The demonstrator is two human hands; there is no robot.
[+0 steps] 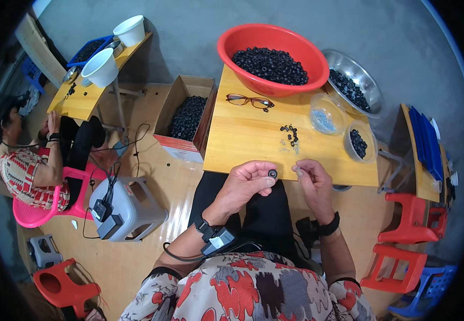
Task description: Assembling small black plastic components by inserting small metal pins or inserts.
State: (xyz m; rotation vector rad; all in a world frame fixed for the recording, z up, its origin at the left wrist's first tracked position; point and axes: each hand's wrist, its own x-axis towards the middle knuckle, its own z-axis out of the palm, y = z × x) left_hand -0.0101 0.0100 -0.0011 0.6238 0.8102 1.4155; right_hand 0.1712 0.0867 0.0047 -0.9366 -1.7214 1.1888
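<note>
Over the near edge of the wooden table [232, 144], my left hand [245, 184] pinches a small black ring-shaped part [272, 173] between thumb and fingers, its round opening facing up. Just right of it, my right hand [316, 184] has thumb and forefinger pressed together at a tiny pale bit, too small to name. Beyond my hands lie several loose black parts [294, 140] and a scatter of tiny pale pieces [284, 143]. To their right stand a clear bowl [316, 104] of light blue bits and a clear tub [372, 154] of black parts.
At the table's back sit a red basin [226, 59] heaped with black rings and a metal bowl [372, 85]. Eyeglasses [249, 100] lie near the basin. A cardboard box [162, 125] stands left. Another person [39, 166] works at a side table. Red stools [405, 219] stand right.
</note>
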